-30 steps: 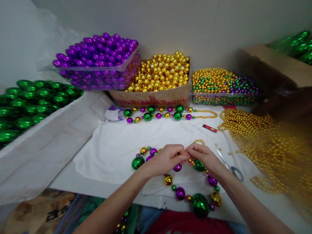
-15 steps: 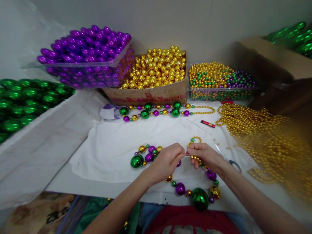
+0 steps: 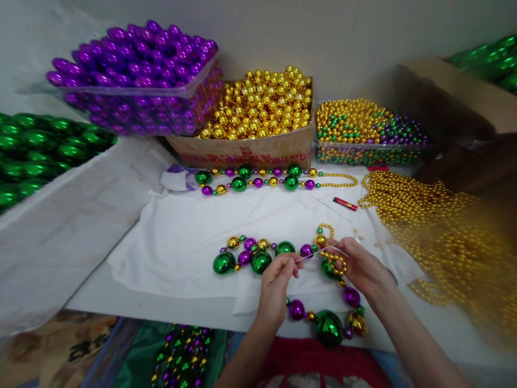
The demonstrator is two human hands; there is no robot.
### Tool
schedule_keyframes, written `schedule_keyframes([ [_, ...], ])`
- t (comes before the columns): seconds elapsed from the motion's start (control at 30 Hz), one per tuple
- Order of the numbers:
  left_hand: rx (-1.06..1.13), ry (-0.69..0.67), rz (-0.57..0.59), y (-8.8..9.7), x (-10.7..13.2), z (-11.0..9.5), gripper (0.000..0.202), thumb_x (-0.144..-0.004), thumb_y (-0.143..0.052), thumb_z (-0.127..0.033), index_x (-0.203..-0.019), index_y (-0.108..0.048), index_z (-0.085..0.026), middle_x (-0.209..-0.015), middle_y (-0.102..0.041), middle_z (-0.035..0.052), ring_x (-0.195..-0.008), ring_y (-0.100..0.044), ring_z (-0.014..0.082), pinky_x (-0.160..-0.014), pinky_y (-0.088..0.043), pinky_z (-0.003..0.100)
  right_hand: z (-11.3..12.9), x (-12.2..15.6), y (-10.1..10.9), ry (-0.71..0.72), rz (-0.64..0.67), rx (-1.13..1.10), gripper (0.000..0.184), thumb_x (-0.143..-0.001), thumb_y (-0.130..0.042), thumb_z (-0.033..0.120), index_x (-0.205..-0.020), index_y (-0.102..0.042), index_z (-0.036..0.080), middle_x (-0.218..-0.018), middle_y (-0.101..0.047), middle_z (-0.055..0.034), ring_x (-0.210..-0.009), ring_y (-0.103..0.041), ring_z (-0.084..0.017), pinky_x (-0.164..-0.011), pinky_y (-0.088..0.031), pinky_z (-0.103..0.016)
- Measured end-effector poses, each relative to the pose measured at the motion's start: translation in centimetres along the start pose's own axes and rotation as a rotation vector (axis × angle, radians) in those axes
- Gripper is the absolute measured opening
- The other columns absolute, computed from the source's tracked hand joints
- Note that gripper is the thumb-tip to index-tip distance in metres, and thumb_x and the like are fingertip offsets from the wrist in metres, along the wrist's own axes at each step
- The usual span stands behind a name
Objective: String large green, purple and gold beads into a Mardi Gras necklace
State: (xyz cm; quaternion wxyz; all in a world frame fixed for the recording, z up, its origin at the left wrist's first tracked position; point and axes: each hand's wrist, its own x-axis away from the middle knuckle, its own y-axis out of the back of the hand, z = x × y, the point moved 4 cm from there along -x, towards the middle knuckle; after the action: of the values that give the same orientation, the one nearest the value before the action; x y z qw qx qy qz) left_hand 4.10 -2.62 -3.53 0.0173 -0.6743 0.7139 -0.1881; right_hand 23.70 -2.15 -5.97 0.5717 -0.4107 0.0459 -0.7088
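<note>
A thin pale thread [image 3: 310,254] is stretched between my two hands over the white cloth. My left hand [image 3: 278,280] pinches one end of it. My right hand [image 3: 361,264], fingers closed, pinches the other end beside a small loop of gold beads [image 3: 335,262]. These beads belong to a necklace [image 3: 329,327] of large green, purple and gold balls that curves below the hands and lies bunched to their left. Scissors [image 3: 391,276] lie mostly hidden behind my right wrist.
Behind are a tub of purple beads [image 3: 141,81], a carton of gold balls [image 3: 258,108] and a tub of small mixed beads [image 3: 363,126]. A finished-looking necklace [image 3: 258,182], a red lighter [image 3: 345,203] and a heap of gold strands [image 3: 428,215] lie around. Green balls [image 3: 40,145] stand left.
My hands were close together at the thread; now they are apart, the left lower and turned upright, with the thread drawn out between them. The view has shifted slightly.
</note>
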Motion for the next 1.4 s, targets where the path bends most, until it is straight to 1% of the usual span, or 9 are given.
schedule_keyframes([
  [0.17, 0.618, 0.242, 0.091, -0.9, 0.0, 0.3, 0.021, -0.081, -0.067, -0.028, -0.068, -0.055, -0.016, -0.096, -0.066, 0.0066, -0.106, -0.059, 0.0223, -0.1, -0.043, 0.04, -0.8, 1.3, -0.3, -0.07, 0.078, -0.036, 0.021, -0.077, -0.071, 0.034, -0.071, -0.057, 0.02, -0.106, -0.069, -0.0086, -0.092, -0.067, -0.02, -0.056, -0.048, -0.026],
  [0.27, 0.821, 0.325, 0.091, -1.2, -0.8, 0.8, 0.021, -0.085, -0.062, -0.024, -0.068, -0.052, -0.017, -0.068, -0.054, -0.0019, -0.078, -0.062, 0.0138, -0.099, -0.045, 0.04, -1.1, 1.7, -0.5, -0.048, 0.1, -0.069, 0.02, -0.079, -0.069, 0.036, -0.071, -0.057, 0.022, -0.1, -0.069, -0.004, -0.097, -0.065, -0.02, -0.071, -0.051, -0.032],
  [0.43, 0.858, 0.444, 0.08, -1.5, -1.4, 1.9, 0.028, -0.087, -0.056, -0.021, -0.064, -0.043, -0.017, -0.056, -0.035, -0.0071, -0.048, -0.038, 0.0053, -0.076, -0.051, 0.027, 0.1, 3.1, -0.3, 0.042, 0.12, -0.045, 0.023, -0.077, -0.07, 0.038, -0.068, -0.055, 0.022, -0.067, -0.056, 0.0006, -0.097, -0.061, -0.021, -0.088, -0.045, -0.038],
  [0.6, 0.704, 0.399, 0.134, -1.9, 0.3, 1.9, 0.026, -0.082, -0.058, -0.025, -0.064, -0.04, -0.018, -0.054, -0.034, -0.0074, -0.047, -0.034, 0.0068, -0.069, -0.047, 0.028, 2.0, 6.0, 0.3, 0.142, 0.128, 0.082, 0.024, -0.085, -0.059, 0.033, -0.066, -0.05, 0.022, -0.06, -0.043, 0.0016, -0.068, -0.052, -0.015, -0.086, -0.044, -0.037],
  [0.77, 0.372, 0.34, 0.157, -1.6, 1.6, 3.1, 0.028, -0.079, -0.058, -0.029, -0.06, -0.039, -0.019, -0.049, -0.033, -0.0074, -0.046, -0.029, 0.008, -0.061, -0.041, 0.026, 1.2, 5.8, 0.6, 0.15, 0.084, 0.233, 0.034, -0.086, -0.054, 0.04, -0.064, -0.035, 0.022, -0.057, -0.024, 0.0059, -0.05, -0.028, -0.01, -0.06, -0.042, -0.031],
  [0.93, -0.179, 0.249, 0.234, -0.2, 2.1, 3.5, 0.031, -0.087, -0.05, -0.04, -0.065, -0.049, -0.018, -0.062, -0.051, -0.0001, -0.06, -0.046, 0.0136, -0.063, -0.037, 0.027, 0.8, 4.9, -0.5, 0.196, 0.06, 0.583, 0.032, -0.087, -0.056, 0.042, -0.065, -0.048, 0.021, -0.059, -0.042, 0.002, -0.056, -0.038, -0.012, -0.055, -0.033, -0.026],
  [1.17, -0.807, -0.113, 0.279, -0.7, 1.9, 2.4, 0.026, -0.093, -0.041, -0.029, -0.07, -0.051, -0.022, -0.075, -0.054, 0.0041, -0.074, -0.05, 0.02, -0.069, -0.034, 0.031, -0.6, 4.1, -4.1, 0.47, 0.3, 1.66, 0.026, -0.096, -0.034, 0.027, -0.082, -0.054, 0.021, -0.082, -0.061, -0.0057, -0.077, -0.057, -0.018, -0.067, -0.04, -0.029],
  [1.3, -0.87, -0.215, 0.29, -1.1, -0.6, -0.1, 0.02, -0.09, -0.046, -0.025, -0.07, -0.051, -0.024, -0.066, -0.052, 0.0025, -0.067, -0.049, 0.0204, -0.069, -0.036, 0.031, -0.2, 2.3, -6.5, 0.54, 0.393, 1.874, 0.024, -0.092, -0.036, 0.016, -0.084, -0.059, 0.019, -0.077, -0.065, -0.0079, -0.07, -0.059, -0.019, -0.062, -0.036, -0.029],
  [1.4, -1.045, -0.299, 0.328, -1.8, -3.5, -4.6, 0.021, -0.088, -0.045, -0.023, -0.068, -0.049, -0.022, -0.062, -0.051, 0.0015, -0.065, -0.051, 0.0198, -0.069, -0.038, 0.032, 2.9, 0.9, -9.6, 0.594, 0.52, 1.924, 0.019, -0.092, -0.045, 0.02, -0.083, -0.062, 0.021, -0.074, -0.067, -0.0042, -0.067, -0.06, -0.016, -0.06, -0.034, -0.027],
])
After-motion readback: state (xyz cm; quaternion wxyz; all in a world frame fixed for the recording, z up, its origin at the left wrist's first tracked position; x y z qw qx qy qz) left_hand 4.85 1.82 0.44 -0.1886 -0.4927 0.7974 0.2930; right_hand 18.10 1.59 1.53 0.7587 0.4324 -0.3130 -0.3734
